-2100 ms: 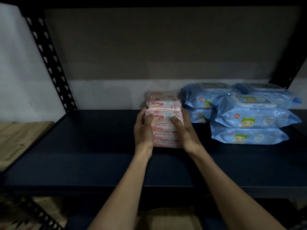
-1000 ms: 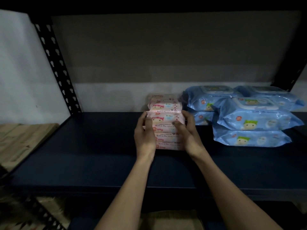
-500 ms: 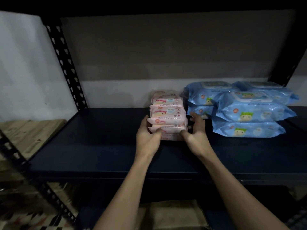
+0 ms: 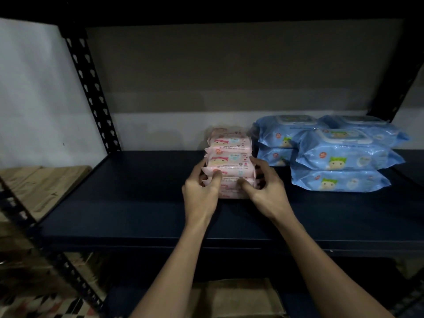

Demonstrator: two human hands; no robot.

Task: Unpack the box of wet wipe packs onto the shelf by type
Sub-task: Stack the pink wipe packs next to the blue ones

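Observation:
A stack of small pink wet wipe packs (image 4: 229,157) stands mid-shelf on the dark blue shelf board (image 4: 137,203). My left hand (image 4: 202,191) presses the stack's left front, thumb on a pack's face. My right hand (image 4: 266,187) grips the right front, fingers wrapped around the side. Several larger blue wet wipe packs (image 4: 339,154) with lids lie stacked in two rows just right of the pink stack. A cardboard box (image 4: 234,297) shows below the shelf, between my forearms.
Perforated black uprights (image 4: 91,88) frame the shelf at the left and right. A wooden board (image 4: 39,187) lies outside the rack at left. The shelf's left half holds nothing. A patterned rug (image 4: 34,306) lies at the bottom left.
Both hands slid down from the top of the pink stack to its lower front packs. The stack now sits squared, and the camera has pulled back and tilted down slightly.

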